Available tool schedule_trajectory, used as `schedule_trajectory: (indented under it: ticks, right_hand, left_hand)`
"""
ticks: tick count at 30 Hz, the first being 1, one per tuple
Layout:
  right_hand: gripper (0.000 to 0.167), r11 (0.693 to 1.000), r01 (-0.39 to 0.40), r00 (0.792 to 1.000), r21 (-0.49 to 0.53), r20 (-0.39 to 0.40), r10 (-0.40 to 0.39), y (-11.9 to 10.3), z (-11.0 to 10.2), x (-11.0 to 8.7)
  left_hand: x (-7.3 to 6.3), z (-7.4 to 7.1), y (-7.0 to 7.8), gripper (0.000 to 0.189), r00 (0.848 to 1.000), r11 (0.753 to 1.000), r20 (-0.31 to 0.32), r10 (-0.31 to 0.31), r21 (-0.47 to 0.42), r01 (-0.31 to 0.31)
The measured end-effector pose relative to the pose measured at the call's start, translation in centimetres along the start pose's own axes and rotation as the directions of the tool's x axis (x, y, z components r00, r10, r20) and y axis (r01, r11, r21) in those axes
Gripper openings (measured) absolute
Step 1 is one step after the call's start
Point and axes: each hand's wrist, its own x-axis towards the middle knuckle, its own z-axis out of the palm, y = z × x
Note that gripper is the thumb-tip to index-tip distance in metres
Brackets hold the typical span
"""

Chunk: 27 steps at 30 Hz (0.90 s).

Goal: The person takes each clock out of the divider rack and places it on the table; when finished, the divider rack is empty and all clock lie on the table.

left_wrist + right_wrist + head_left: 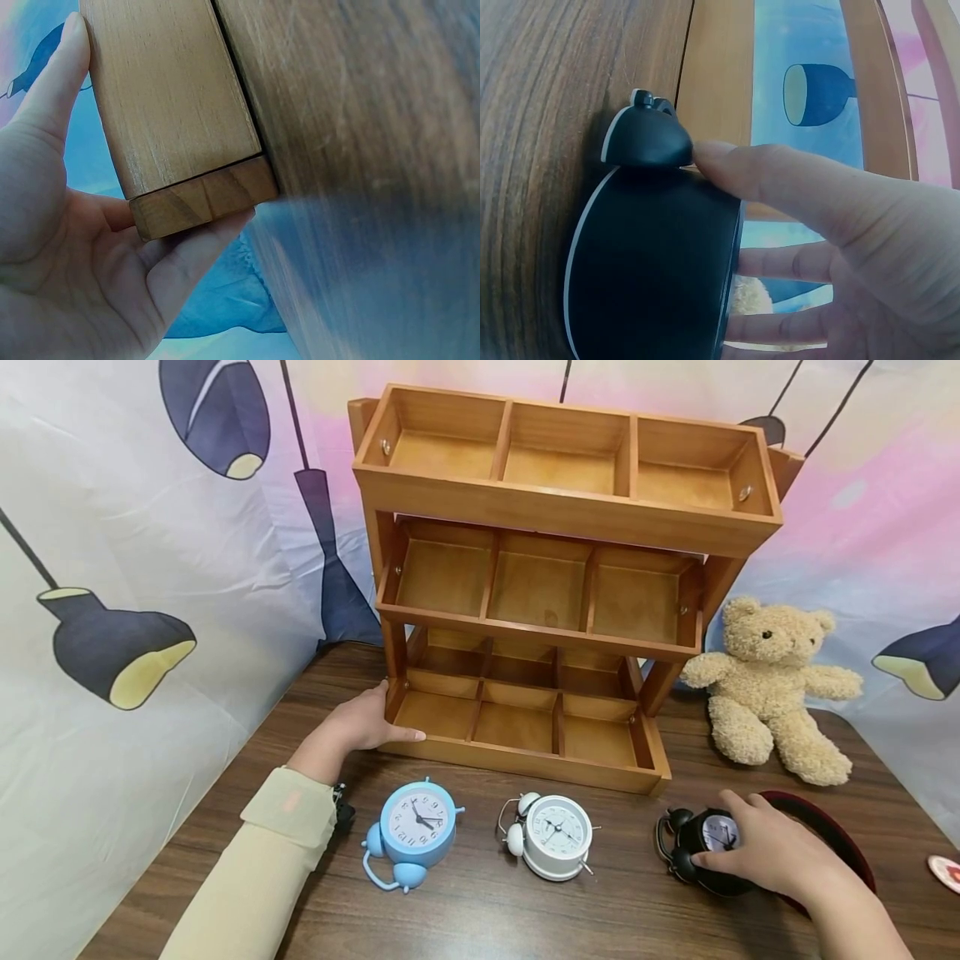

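A three-tier wooden rack (pixel 517 760) with divided compartments stands at the back of the table. My left hand (pixel 367 718) grips its lower left end; in the left wrist view, thumb and fingers lie around the wooden end piece (pixel 180 97). At the right, my right hand (pixel 772 843) holds a black twin-bell alarm clock (pixel 693 843) lying face up, the thumb by one bell (pixel 649 139) in the right wrist view. Between the hands lie a light blue alarm clock (pixel 420 827) and a white alarm clock (pixel 555 835), both face up.
A beige teddy bear (pixel 772 685) sits right of the rack. A dark red-rimmed round object (pixel 847 843) lies partly behind my right hand, and a small red-and-white piece (pixel 945 872) is at the right edge. Something black (pixel 343 810) shows beside the left sleeve.
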Motion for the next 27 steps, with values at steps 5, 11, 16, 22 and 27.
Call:
schedule_trajectory:
  ticks: [5, 11, 16, 22, 27]
  right_hand:
    - [0.111, 1.0, -0.001, 1.0, 0.0, 0.001, 0.001, -0.1, 0.1, 0.0]
    - [0.11, 1.0, -0.001, 1.0, 0.009, 0.001, 0.001, -0.3, 0.5, 0.1]
    - [0.108, 1.0, 0.005, 1.0, 0.013, -0.01, -0.005, -0.6, 0.7, 0.4]
    - [0.106, 1.0, 0.008, 0.999, 0.002, -0.042, -0.008, -1.0, 0.8, 0.8]
    - [0.105, 1.0, 0.005, 0.999, 0.007, -0.043, -0.005, -1.1, 1.1, 0.9]
  left_hand:
    - [0.1, 0.1, 0.1, 0.122, 1.0, 1.0, -0.002, 0.004, -0.002, -0.004]
    - [0.2, 0.2, 0.0, 0.123, 1.0, 1.0, 0.003, 0.003, -0.003, -0.003]
    - [0.2, 0.0, -0.2, 0.124, 1.0, 1.0, 0.012, -0.006, -0.011, 0.006]
    - [0.3, -0.1, -0.5, 0.122, 1.0, 1.0, 0.008, -0.008, -0.019, 0.008]
    - [0.4, -0.1, -0.7, 0.121, 1.0, 1.0, 0.003, -0.008, -0.026, 0.008]
